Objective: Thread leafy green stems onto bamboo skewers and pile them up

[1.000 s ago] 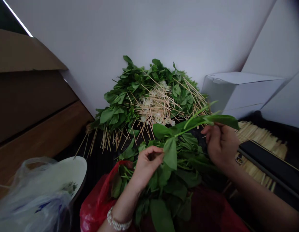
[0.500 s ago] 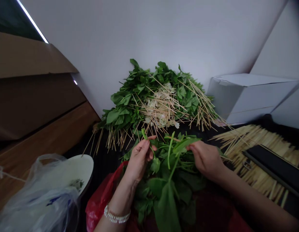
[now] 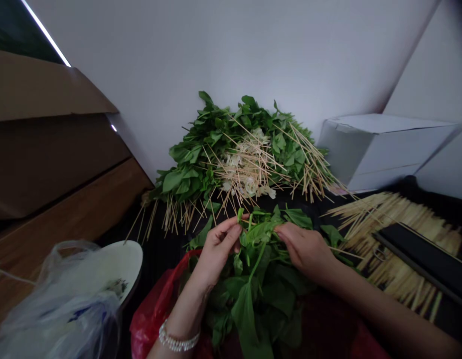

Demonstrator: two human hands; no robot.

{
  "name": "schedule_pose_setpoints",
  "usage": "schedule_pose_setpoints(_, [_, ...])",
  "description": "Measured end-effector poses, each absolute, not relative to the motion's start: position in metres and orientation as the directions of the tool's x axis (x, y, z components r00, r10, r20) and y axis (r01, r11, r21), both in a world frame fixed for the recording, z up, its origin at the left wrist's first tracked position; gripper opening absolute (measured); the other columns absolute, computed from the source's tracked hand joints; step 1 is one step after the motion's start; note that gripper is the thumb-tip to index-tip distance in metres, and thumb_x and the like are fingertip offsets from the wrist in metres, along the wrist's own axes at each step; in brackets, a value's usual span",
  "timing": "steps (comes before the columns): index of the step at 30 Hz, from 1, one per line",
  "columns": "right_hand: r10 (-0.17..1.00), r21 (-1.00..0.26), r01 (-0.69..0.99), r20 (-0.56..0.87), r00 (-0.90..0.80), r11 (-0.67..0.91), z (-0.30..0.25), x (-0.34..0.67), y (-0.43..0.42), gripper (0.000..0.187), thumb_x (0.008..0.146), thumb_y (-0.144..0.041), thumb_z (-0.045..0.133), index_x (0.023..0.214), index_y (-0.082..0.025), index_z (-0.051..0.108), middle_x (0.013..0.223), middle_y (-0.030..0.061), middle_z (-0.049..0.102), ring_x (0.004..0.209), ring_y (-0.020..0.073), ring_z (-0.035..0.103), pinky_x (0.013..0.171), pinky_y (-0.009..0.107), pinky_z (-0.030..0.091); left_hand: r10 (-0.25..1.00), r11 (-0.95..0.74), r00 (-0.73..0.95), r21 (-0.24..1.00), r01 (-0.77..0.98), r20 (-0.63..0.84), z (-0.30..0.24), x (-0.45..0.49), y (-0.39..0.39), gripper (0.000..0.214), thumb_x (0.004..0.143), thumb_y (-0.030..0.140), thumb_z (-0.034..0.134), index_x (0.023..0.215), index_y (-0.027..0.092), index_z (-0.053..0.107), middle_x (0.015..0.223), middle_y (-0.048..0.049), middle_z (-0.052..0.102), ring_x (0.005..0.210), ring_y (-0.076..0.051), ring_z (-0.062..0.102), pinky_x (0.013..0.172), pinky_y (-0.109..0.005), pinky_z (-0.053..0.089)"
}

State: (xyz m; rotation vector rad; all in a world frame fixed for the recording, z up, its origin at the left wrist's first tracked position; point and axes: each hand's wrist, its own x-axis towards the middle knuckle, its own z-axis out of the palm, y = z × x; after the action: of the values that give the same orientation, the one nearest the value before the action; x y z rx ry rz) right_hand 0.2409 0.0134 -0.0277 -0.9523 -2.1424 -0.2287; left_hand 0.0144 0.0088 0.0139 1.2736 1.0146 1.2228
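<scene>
My left hand, a beaded bracelet on its wrist, pinches a leafy green stem between thumb and fingers. Close beside it, my right hand is closed on a thin bamboo skewer, mostly hidden by the fingers and leaves, its far end at the green stem. Folded greens hang on the skewer between the two hands. Below both hands lies a heap of loose leafy greens in a red plastic bag.
Against the wall, skewered greens and pale pieces form a pile with sticks jutting out. Many bare skewers lie at right under a dark phone-like case, near a white box. At left are a white bowl, clear plastic bag and cardboard box.
My hands have come closer together: the right moved left with the skewer and its greens, the left slightly right and up. The skewer's greens now meet the stem in my left hand.
</scene>
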Motion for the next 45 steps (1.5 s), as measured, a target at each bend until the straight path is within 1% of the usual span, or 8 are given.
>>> schedule_pose_setpoints(3, [0.557, -0.127, 0.697, 0.707, -0.436, 0.706, -0.0287, 0.2411, 0.013, 0.021, 0.094, -0.011, 0.04, 0.097, -0.017, 0.06, 0.086, 0.0055, 0.068, 0.075, 0.0161, 0.065, 0.064, 0.025, 0.047, 0.987, -0.123, 0.09, 0.99, -0.074, 0.13, 0.0109, 0.0123, 0.0109, 0.033, 0.084, 0.045, 0.07, 0.106, 0.021, 0.079, 0.073, -0.001, 0.065, 0.052, -0.007, 0.044, 0.049, -0.02, 0.031])
schedule_pose_setpoints(5, [0.553, -0.125, 0.696, 0.711, -0.434, 0.708, -0.0287, 0.241, 0.0127, 0.022, 0.094, -0.01, 0.04, 0.099, -0.016, 0.06, 0.086, 0.0058, 0.068, 0.076, 0.0162, 0.065, 0.065, 0.025, 0.047, 0.987, -0.141, 0.066, 0.988, -0.071, 0.145, 0.0099, 0.0113, 0.012, 0.029, 0.084, 0.042, 0.071, 0.103, 0.022, 0.08, 0.081, -0.0028, 0.07, 0.053, -0.006, 0.043, 0.049, -0.02, 0.031])
schedule_pose_setpoints(10, [0.528, -0.127, 0.679, 0.736, -0.424, 0.723, -0.0286, 0.241, 0.0128, 0.02, 0.095, -0.011, 0.042, 0.097, -0.016, 0.06, 0.082, 0.005, 0.067, 0.075, 0.0159, 0.064, 0.066, 0.025, 0.048, 0.987, -0.16, 0.004, 0.977, -0.142, 0.162, 0.0103, 0.0116, 0.013, 0.028, 0.077, 0.037, 0.079, 0.099, 0.021, 0.08, 0.073, -0.0016, 0.072, 0.05, -0.006, 0.043, 0.048, -0.019, 0.034])
schedule_pose_setpoints(15, [0.522, -0.13, 0.677, 0.745, -0.416, 0.725, -0.0281, 0.2407, 0.0131, 0.021, 0.095, -0.01, 0.041, 0.104, -0.015, 0.06, 0.086, 0.0055, 0.069, 0.078, 0.0164, 0.066, 0.067, 0.025, 0.049, 0.989, -0.143, -0.063, 0.967, -0.208, 0.133, 0.0081, 0.0117, 0.0143, 0.026, 0.072, 0.034, 0.083, 0.094, 0.02, 0.081, 0.081, -0.0042, 0.077, 0.052, -0.005, 0.045, 0.051, -0.017, 0.039])
schedule_pose_setpoints(28, [0.507, -0.12, 0.663, 0.746, -0.431, 0.739, -0.0291, 0.2408, 0.0134, 0.023, 0.092, -0.006, 0.044, 0.106, -0.014, 0.061, 0.087, 0.0056, 0.069, 0.078, 0.0162, 0.066, 0.067, 0.025, 0.049, 0.993, -0.106, -0.075, 0.98, -0.171, 0.094, 0.0089, 0.012, 0.0139, 0.021, 0.07, 0.032, 0.085, 0.087, 0.02, 0.082, 0.075, -0.0031, 0.078, 0.051, -0.005, 0.048, 0.049, -0.016, 0.038])
schedule_pose_setpoints(34, [0.494, -0.105, 0.664, 0.755, -0.431, 0.74, -0.0274, 0.2394, 0.012, 0.021, 0.094, -0.008, 0.044, 0.103, -0.014, 0.062, 0.084, 0.0055, 0.068, 0.075, 0.0157, 0.066, 0.065, 0.024, 0.048, 0.996, -0.08, -0.056, 0.982, -0.17, 0.071, 0.0117, 0.014, 0.0114, 0.02, 0.067, 0.031, 0.087, 0.084, 0.022, 0.082, 0.079, -0.003, 0.079, 0.067, -0.011, 0.064, 0.064, -0.02, 0.049])
schedule_pose_setpoints(40, [0.461, -0.079, 0.658, 0.774, -0.433, 0.749, -0.0269, 0.2371, 0.0107, 0.022, 0.094, -0.008, 0.043, 0.103, -0.014, 0.062, 0.079, 0.0049, 0.067, 0.068, 0.0147, 0.064, 0.062, 0.024, 0.048, 0.991, -0.12, -0.068, 0.986, -0.112, 0.113, 0.0133, 0.0158, 0.0099, 0.017, 0.064, 0.029, 0.088, 0.077, 0.021, 0.082, 0.078, -0.003, 0.078, 0.071, -0.014, 0.066, 0.069, -0.023, 0.052])
schedule_pose_setpoints(45, [0.451, -0.084, 0.637, 0.777, -0.44, 0.766, -0.0258, 0.2357, 0.0096, 0.023, 0.093, -0.007, 0.042, 0.101, -0.014, 0.063, 0.078, 0.0049, 0.067, 0.067, 0.0147, 0.064, 0.061, 0.024, 0.049, 0.993, -0.099, -0.07, 0.988, -0.116, 0.091, 0.0123, 0.019, 0.0082, 0.016, 0.063, 0.027, 0.087, 0.075, 0.019, 0.081, 0.076, -0.0034, 0.077, 0.069, -0.014, 0.066, 0.067, -0.023, 0.052])
